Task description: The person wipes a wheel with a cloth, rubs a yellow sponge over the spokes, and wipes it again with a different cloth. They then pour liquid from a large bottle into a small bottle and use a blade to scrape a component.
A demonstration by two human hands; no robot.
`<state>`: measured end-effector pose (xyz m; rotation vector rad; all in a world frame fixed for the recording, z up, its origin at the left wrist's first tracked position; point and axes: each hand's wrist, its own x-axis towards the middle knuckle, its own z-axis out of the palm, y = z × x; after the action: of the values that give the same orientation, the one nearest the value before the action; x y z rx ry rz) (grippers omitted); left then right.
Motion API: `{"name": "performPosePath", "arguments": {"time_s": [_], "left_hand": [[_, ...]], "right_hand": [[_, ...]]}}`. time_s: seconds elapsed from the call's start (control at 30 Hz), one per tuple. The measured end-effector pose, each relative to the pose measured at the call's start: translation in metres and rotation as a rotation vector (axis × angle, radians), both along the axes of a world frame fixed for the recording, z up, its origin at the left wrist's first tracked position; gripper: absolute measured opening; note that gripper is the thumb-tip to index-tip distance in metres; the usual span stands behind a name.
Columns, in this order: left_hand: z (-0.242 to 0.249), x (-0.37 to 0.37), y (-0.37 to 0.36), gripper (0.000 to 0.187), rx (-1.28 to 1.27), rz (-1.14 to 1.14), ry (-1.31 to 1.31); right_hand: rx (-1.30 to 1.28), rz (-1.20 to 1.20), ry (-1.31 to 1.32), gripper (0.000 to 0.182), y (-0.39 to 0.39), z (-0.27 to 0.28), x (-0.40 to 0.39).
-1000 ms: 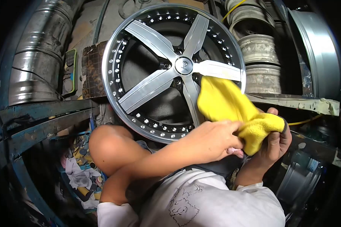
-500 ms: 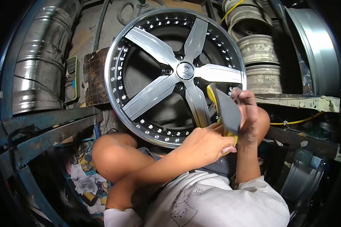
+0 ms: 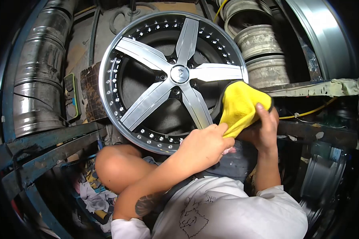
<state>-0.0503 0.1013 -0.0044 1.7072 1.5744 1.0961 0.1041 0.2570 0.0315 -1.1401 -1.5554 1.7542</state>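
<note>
A yellow microfibre cloth [image 3: 243,105] with a dark edge is stretched between my two hands. My left hand [image 3: 205,144] closes round its lower, bunched end. Beneath those fingers a small pinkish-white bit shows, too little to name. My right hand [image 3: 266,125] grips the cloth's right side, thumb on the yellow face; its other fingers are mostly hidden behind. Just beyond lies a large five-spoke alloy wheel [image 3: 149,102], face up, with a polished lip and a ring of bolts. The cloth overlaps its lower right edge in the view.
Stacked bare rims [image 3: 261,44] stand at the upper right, and metal barrels [image 3: 40,71] line the left. A patterned block [image 3: 92,93] and a green-edged phone [image 3: 71,95] sit left of the wheel. Blue metal bars [image 3: 48,143] cross near my knee, above a bin of rags [image 3: 93,197].
The cloth has turned from its grey side to its yellow side and spread open between my hands. My right hand now grips its edge. The view has shifted slightly, moving the wheel left.
</note>
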Motion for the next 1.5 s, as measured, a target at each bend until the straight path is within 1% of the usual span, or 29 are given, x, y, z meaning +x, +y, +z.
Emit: {"name": "performPosePath", "arguments": {"time_s": [0.07, 0.1, 0.13, 0.23, 0.3, 0.37, 0.47, 0.5, 0.53, 0.57, 0.6, 0.63, 0.67, 0.7, 0.73, 0.77, 0.8, 0.87, 0.9, 0.93, 1.0, 1.03, 1.07, 1.1, 1.2, 1.3, 1.4, 1.43, 1.5], "left_hand": [[0.006, -0.002, -0.001, 0.020, 0.005, 0.011, -0.009], [0.010, -0.003, -0.002, 0.021, -0.049, -0.011, 0.013], [0.010, -0.004, -0.003, 0.021, -0.048, -0.007, 0.033], [0.009, -0.003, -0.006, 0.022, -0.052, 0.020, 0.104], [0.012, -0.002, -0.008, 0.021, 0.046, 0.075, 0.101], [0.019, -0.003, -0.011, 0.020, 0.134, 0.055, 0.069], [0.028, 0.015, -0.009, 0.018, 0.298, -0.034, -0.200], [0.023, 0.025, -0.006, 0.014, 0.295, -0.053, -0.179], [0.018, 0.032, -0.004, 0.011, 0.312, -0.087, -0.123], [0.015, 0.043, -0.004, 0.011, 0.167, -0.015, -0.294], [0.013, 0.042, -0.003, 0.010, 0.163, 0.040, -0.337], [0.013, 0.041, -0.002, 0.010, 0.160, 0.096, -0.381], [0.011, 0.030, 0.001, 0.010, 0.299, 0.136, -0.295], [0.012, 0.024, 0.002, 0.012, 0.293, 0.135, -0.317], [0.011, 0.019, 0.003, 0.012, 0.267, 0.123, -0.434], [0.011, 0.014, 0.004, 0.011, 0.230, 0.146, -0.418], [0.012, 0.008, 0.003, 0.010, 0.192, 0.169, -0.401], [0.013, 0.003, 0.003, 0.008, 0.078, 0.199, -0.334], [0.014, 0.000, 0.002, 0.010, 0.021, 0.212, -0.304], [0.016, -0.005, 0.000, 0.011, 0.005, 0.202, -0.293], [0.021, -0.017, -0.004, 0.015, -0.026, 0.181, -0.273], [0.025, -0.024, -0.005, 0.016, -0.103, 0.135, -0.188], [0.019, -0.023, -0.005, 0.015, -0.080, 0.203, -0.169], [0.009, -0.018, -0.003, 0.015, -0.057, 0.269, -0.147], [0.005, -0.023, -0.001, 0.010, -0.019, 0.479, -0.153], [0.016, -0.039, -0.005, 0.008, -0.114, 0.603, -0.345], [0.012, -0.053, -0.009, 0.009, -0.326, 0.437, -0.446], [0.006, -0.051, -0.011, 0.009, -0.256, 0.416, -0.451], [0.000, -0.054, -0.015, 0.011, -0.360, 0.419, -0.332]], "right_hand": [[-0.270, -0.084, 0.307, 0.033, 0.010, -0.003, 0.019], [-0.313, -0.013, 0.365, 0.031, 0.020, -0.010, 0.035], [-0.359, 0.027, 0.383, 0.032, 0.019, -0.007, 0.041], [-0.441, -0.105, 0.276, 0.039, 0.009, 0.002, 0.067], [-0.511, -0.118, 0.259, 0.047, 0.006, 0.014, 0.080], [-0.411, -0.083, 0.251, 0.051, 0.002, 0.023, 0.088], [-0.227, -0.012, 0.294, 0.053, -0.020, 0.020, 0.090], [-0.197, 0.044, 0.353, 0.054, -0.032, 0.023, 0.085], [-0.003, 0.013, 0.217, 0.059, -0.047, 0.021, 0.079], [0.008, 0.042, 0.287, 0.066, -0.054, 0.019, 0.067], [0.020, 0.073, 0.357, 0.074, -0.057, 0.018, 0.055], [-0.025, 0.172, 0.528, 0.078, -0.056, 0.013, 0.045], [-0.073, 0.273, 0.698, 0.082, -0.052, 0.006, 0.035], [-0.068, 0.334, 0.703, 0.085, -0.048, 0.004, 0.029], [-0.061, 0.396, 0.707, 0.088, -0.045, 0.001, 0.023], [-0.054, 0.457, 0.710, 0.091, -0.041, -0.002, 0.017], [0.012, 0.471, 0.667, 0.087, -0.038, -0.005, 0.012], [0.280, 0.372, 0.384, 0.080, -0.040, -0.012, 0.003], [0.344, 0.341, 0.294, 0.077, -0.039, -0.013, -0.006], [0.397, 0.320, 0.242, 0.067, -0.034, -0.013, -0.018], [0.376, 0.289, 0.222, 0.050, -0.024, -0.008, -0.047], [0.329, 0.278, 0.224, 0.046, -0.019, -0.006, -0.061], [0.246, 0.263, 0.219, 0.044, -0.011, -0.011, -0.077], [0.163, 0.244, 0.214, 0.042, -0.003, -0.015, -0.092], [0.242, 0.329, 0.420, 0.050, 0.003, -0.052, -0.113], [0.138, 0.376, 0.473, 0.060, 0.003, -0.053, -0.125], [0.217, 0.385, 0.254, 0.060, -0.001, -0.056, -0.126], [0.291, 0.533, 0.142, 0.057, 0.002, -0.063, -0.124], [0.479, 0.760, -0.070, 0.050, 0.004, -0.066, -0.134]]}}
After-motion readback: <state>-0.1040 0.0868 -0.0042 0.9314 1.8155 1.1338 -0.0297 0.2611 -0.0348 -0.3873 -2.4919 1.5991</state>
